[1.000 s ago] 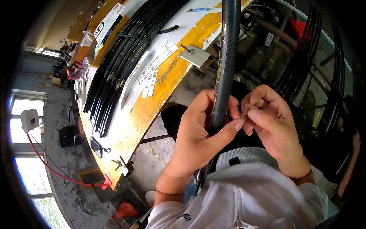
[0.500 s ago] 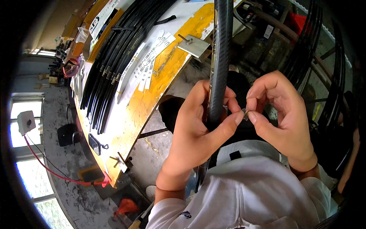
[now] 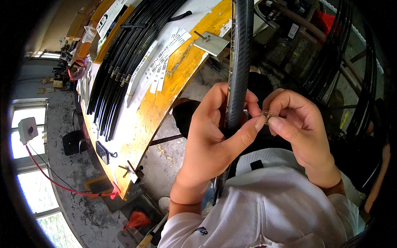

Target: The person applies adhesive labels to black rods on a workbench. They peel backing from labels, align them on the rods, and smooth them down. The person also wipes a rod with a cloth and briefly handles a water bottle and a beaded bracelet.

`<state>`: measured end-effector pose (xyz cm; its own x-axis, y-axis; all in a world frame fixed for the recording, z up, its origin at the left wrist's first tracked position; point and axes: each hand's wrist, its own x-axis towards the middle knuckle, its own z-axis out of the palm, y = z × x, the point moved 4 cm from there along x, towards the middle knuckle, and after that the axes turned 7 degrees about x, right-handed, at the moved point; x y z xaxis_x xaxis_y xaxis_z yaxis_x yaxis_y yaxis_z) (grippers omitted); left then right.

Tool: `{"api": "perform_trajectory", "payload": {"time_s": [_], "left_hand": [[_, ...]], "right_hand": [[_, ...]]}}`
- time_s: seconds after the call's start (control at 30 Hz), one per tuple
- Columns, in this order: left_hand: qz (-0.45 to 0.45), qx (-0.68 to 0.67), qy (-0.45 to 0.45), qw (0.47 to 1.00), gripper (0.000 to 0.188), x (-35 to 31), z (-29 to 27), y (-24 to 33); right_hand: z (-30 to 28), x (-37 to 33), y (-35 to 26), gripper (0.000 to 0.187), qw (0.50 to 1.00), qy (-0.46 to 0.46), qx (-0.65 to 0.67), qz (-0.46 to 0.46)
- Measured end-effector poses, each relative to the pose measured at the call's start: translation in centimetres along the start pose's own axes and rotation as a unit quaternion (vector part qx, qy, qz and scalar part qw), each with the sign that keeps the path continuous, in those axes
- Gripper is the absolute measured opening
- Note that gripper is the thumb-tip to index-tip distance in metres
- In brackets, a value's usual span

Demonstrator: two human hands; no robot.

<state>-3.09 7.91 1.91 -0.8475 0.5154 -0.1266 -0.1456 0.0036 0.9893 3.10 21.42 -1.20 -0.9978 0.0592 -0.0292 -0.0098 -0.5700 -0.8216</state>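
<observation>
A long black tube with a woven carbon look (image 3: 240, 53) runs down from the top edge into the grasp of my left hand (image 3: 219, 140). The left fingers curl behind it, and the thumb meets the fingertips on its right side. Close beside the tube, my right hand (image 3: 308, 134) has its thumb and forefinger pinched together. Between the fingertips of both hands is a small, thin, see-through piece with gold-coloured marks (image 3: 268, 115). It looks like a scrap of clear film or a decal, but most of it is covered by fingers.
On my left is a yellow-edged worktable (image 3: 165, 95) bearing a bundle of black tubes (image 3: 120, 74), printed white strips (image 3: 161, 68) and a phone (image 3: 102, 152). A metal plate clamp (image 3: 211, 44) sticks out from its edge. More black tubes (image 3: 331, 49) stand at the right.
My right fingers have shifted slightly left and curled in, closing tighter around the small clear piece. More of that piece shows now. The left hand and tube have barely moved.
</observation>
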Motion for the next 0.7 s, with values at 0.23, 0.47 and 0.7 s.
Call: {"api": "perform_trajectory", "payload": {"time_s": [0.23, 0.47, 0.7], "left_hand": [[0.027, -0.039, 0.0, 0.999, 0.043, -0.7, -0.2, 0.3], [-0.001, -0.078, 0.024, 0.997, 0.056, -1.2, 0.4, 1.1], [0.002, -0.185, 0.007, 0.983, 0.057, -2.1, 0.3, 0.6]], "right_hand": [[-0.1, 0.4, -0.9, 0.007, 0.998, 0.031, -0.01, -0.059], [1.2, 1.1, -3.4, 0.013, 0.984, 0.054, -0.101, -0.139], [3.4, 1.6, -3.4, 0.012, 0.979, 0.013, -0.077, -0.19]]}}
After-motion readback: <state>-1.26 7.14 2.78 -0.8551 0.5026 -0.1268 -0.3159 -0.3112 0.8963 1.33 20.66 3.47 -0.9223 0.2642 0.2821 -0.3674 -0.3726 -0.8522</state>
